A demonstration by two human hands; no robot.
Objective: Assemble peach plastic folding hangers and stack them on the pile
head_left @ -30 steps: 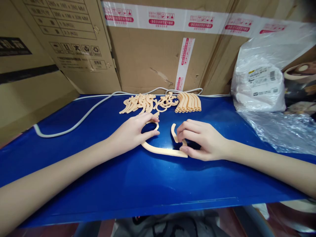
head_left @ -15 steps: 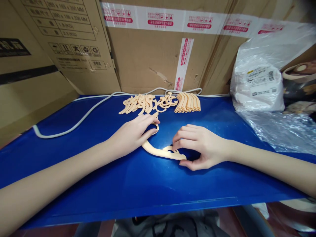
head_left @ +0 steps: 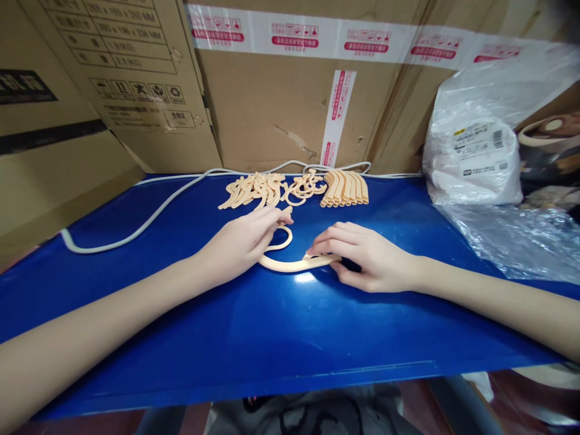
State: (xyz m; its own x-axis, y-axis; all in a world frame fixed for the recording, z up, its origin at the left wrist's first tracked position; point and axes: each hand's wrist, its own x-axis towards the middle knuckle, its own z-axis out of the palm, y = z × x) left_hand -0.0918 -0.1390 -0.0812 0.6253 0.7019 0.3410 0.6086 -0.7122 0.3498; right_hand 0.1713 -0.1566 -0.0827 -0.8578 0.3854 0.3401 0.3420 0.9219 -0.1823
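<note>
A beige plastic clothes hanger piece, its curved arm (head_left: 290,266) bowing toward me, lies low over the blue table between my hands. My left hand (head_left: 240,241) is closed around its left end, where the join is hidden under my fingers. From beneath that hand a beige hook (head_left: 290,237) curls out. My right hand (head_left: 374,257) pinches the arm's right end between thumb and fingers, and a small part of the piece shows beside the fingertips. Behind my left hand is a pile of loose curved beige pieces (head_left: 256,190).
Several beige hooks (head_left: 301,188) lie in the middle at the back, beside a neat row of hollow curved arms (head_left: 345,188). A white cable (head_left: 154,217) runs along the left and rear. Cardboard boxes (head_left: 281,109) wall the back; a white plastic bag (head_left: 475,157) stands right.
The arm's right end has moved away from me and up, with my right hand following it. My left hand has shifted slightly, leaving more of the hook showing.
</note>
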